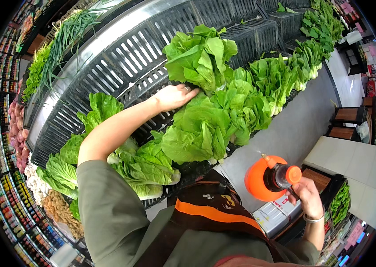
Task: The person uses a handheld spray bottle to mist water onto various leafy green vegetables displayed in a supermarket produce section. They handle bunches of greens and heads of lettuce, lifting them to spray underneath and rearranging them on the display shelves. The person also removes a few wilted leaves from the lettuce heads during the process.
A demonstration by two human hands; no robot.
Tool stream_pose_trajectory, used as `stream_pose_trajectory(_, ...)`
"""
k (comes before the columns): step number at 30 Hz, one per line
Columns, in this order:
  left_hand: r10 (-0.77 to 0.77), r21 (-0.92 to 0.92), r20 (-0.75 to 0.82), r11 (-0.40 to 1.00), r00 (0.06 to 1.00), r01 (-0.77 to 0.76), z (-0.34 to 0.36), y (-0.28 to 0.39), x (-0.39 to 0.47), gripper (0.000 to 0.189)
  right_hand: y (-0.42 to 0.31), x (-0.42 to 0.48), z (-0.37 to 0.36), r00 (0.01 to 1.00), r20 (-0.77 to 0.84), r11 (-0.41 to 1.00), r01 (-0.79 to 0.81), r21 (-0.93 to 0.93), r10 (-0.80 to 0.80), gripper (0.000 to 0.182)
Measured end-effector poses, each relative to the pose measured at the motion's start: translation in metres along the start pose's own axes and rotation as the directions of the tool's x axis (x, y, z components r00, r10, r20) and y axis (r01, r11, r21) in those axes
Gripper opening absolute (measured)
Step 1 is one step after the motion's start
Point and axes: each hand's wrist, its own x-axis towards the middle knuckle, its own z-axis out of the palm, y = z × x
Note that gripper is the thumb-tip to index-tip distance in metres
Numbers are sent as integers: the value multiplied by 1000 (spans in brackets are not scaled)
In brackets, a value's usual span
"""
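Note:
My right hand [308, 197] grips the handle of an orange pressure spray bottle [256, 177], held over the aisle floor with its brass nozzle towards the greens. Across the black slatted display crates [134, 55] reaches my left hand [176, 97], a ring on one finger. Its fingertips meet the leaves between an upper leafy lettuce head [201, 60] and a lower lettuce head [198, 130]; whether they grasp anything is hidden. More leafy greens [241, 103] lie just right of these heads. Below my left forearm rest several romaine-like heads [148, 167].
Bunched greens [274, 78] continue along the display's edge to the upper right. Spring onions [71, 33], red onions [17, 130], garlic [34, 182] and ginger [61, 210] lie at the left. A white box [278, 215] sits low beside me, near wooden-topped stands [344, 114].

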Motion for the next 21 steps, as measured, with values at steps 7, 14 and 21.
stream_pose_trajectory(7,-209,34,255,978,944,208,-70,22,-43,74,-58,-10,5,998,62,888,2,-460,30,32)
stream_pose_trajectory(14,-606,-454,-4,709,795,539,-136,57,-94,28,-104,-17,-12,992,126,845,68,-530,0,38)
stream_pose_trajectory(21,-903,-929,131,33,409,369,-184,132,-126,19,-137,7,-69,980,199,807,134,-576,-21,33)
